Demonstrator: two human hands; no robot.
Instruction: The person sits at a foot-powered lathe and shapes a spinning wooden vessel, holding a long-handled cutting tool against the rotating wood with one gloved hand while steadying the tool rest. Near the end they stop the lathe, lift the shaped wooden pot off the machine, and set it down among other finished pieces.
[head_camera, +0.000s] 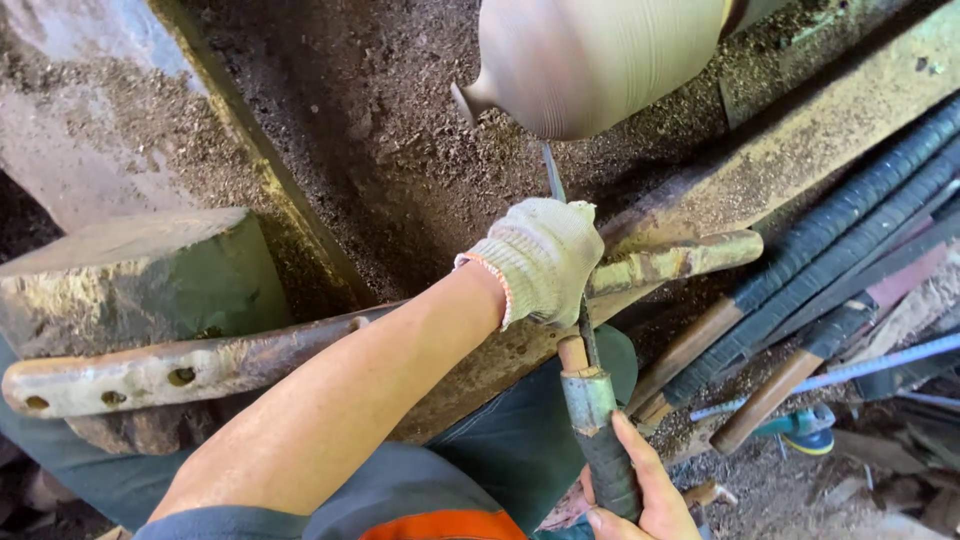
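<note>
A round wooden vase shape (590, 60) with fine turned grooves hangs at the top, mounted on a lathe. A long turning chisel (590, 400) points up at its underside. My left hand (540, 260), in a white knit glove, closes over the chisel's steel shank where it crosses a worn metal bar (680, 258). My bare right hand (640, 480) grips the chisel's dark taped handle near the bottom edge. The blade tip (550, 165) sits just under the wood.
Sawdust covers the lathe bed (380, 130). A wooden block (130, 270) lies at the left above a holed metal bar (150, 375). Several long tools with wooden handles (800, 290) lean at the right.
</note>
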